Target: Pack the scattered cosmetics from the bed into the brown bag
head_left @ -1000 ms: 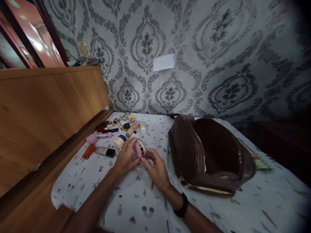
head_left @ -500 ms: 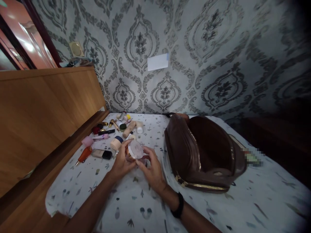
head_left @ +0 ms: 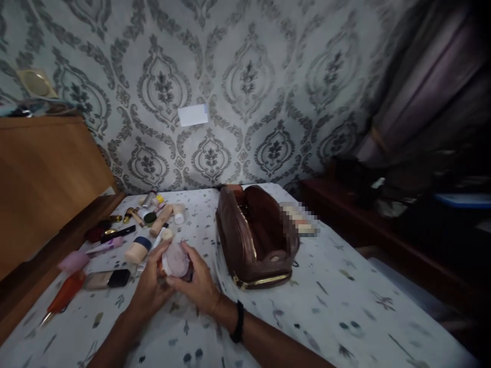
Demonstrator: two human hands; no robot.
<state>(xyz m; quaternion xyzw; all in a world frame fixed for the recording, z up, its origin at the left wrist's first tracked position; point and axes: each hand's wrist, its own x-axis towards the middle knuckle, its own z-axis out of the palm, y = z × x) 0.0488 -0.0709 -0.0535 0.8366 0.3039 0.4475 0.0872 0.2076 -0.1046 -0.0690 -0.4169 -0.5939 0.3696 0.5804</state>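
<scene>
Jar (head_left: 175,260): a small round tub between my two hands, over the printed cloth (head_left: 337,291) and left of the brown bag (head_left: 226,232); its pale lid tilts towards me. I cannot tell whether its base touches the cloth.
Left hand (head_left: 150,281): fingers curled round the jar's left side, parted just enough to hold it.
Right hand (head_left: 200,283): thumb along the lid's lower edge, forefinger near the upper right; closed on the jar from that side.
Weight: light, I'd judge, easy for one hand.
Stiffness: it looks like hard plastic, so a firm squeeze shouldn't dent it.
Slip: the lid looks smooth; dry fingertips would serve me best.
Breakage: a drop might crack it or spill whatever is inside.
Best hold: low round the body with my left, pads spread on the lid's rim with my right.
Nearby: the blue-lidded pot (head_left: 138,250) and black-capped bottle (head_left: 106,279), left of my hands.
</scene>
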